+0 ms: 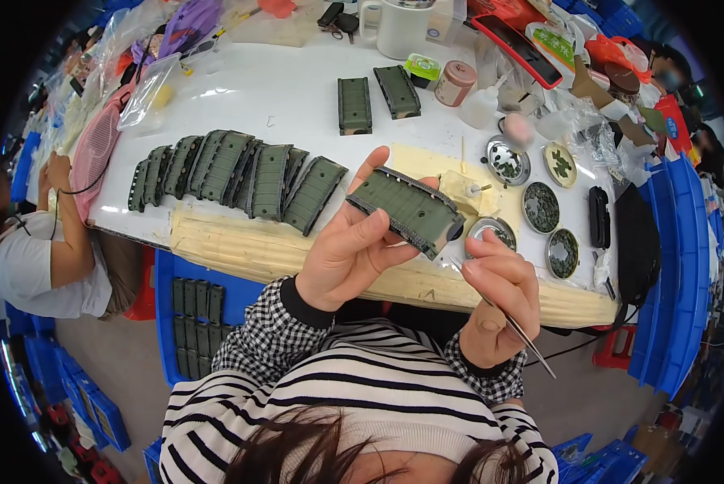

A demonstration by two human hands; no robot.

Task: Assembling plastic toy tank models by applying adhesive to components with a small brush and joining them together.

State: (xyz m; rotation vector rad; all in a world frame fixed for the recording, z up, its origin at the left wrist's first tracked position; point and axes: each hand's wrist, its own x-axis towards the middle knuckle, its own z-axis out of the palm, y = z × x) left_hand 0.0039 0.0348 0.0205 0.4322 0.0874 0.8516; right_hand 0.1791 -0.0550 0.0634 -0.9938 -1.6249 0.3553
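My left hand is closed round a green ribbed plastic casing with dark toothed edges, held tilted above the table's front edge. In my right hand is a pair of metal tweezers, its tips close to the casing's lower right corner. Whether the tips touch the casing or pinch anything, I cannot tell. Beyond my right hand stand round tins of small dark green pieces, among them one tin and another. A metal dish sits partly hidden behind my fingers.
A row of similar green casings lies to the left, and two more lie farther back. Below the table edge, a blue crate holds several casings. A red-edged phone, a white mug and clutter fill the back. Another person sits at left.
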